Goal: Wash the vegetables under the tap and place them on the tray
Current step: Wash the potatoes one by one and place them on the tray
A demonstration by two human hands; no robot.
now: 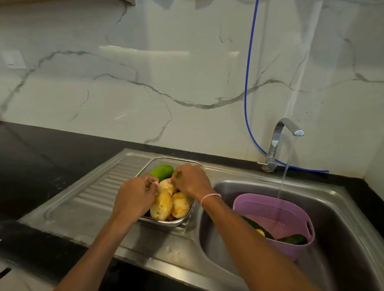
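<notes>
Potatoes [170,203] wet, yellow-brown, glistening, piling in steel tray [187,216] on drainboard, directly under both hands. Left hand [134,198] and right hand [190,181] both pinching top potato, fingers curled on it. Green vegetable [162,171] lying in tray just beyond fingertips. No readable writing. Purple basket [272,210] sitting in sink right of right hand, holding dark green vegetables [293,239]; tap [281,136] water running into it.

both hands [134,198] [192,181] over wet potatoes [168,203] in the steel tray [169,222], tap [281,134] running beside
</notes>
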